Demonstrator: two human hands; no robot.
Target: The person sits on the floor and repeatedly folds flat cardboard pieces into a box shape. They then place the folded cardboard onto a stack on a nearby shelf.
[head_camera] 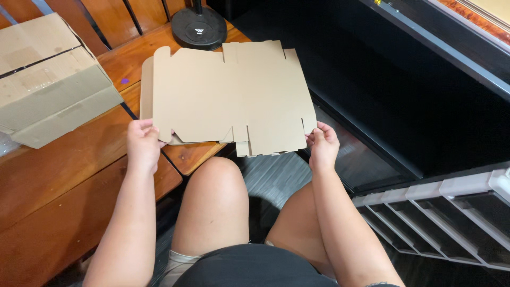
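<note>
A flat, unfolded brown cardboard box blank (228, 95) with cut tabs and slots lies spread over the corner of a wooden table (64, 175). My left hand (142, 142) grips its near left corner. My right hand (322, 144) pinches its near right corner, which hangs past the table's edge above my knees. A second flat cardboard piece seems to lie under the blank, showing at its left and near edges.
A taped cardboard box (48, 74) sits at the table's left. A round black stand base (199, 26) rests behind the blank. Dark cabinet (414, 90) to the right, a grey rack of plastic drawers (446, 212) at the lower right.
</note>
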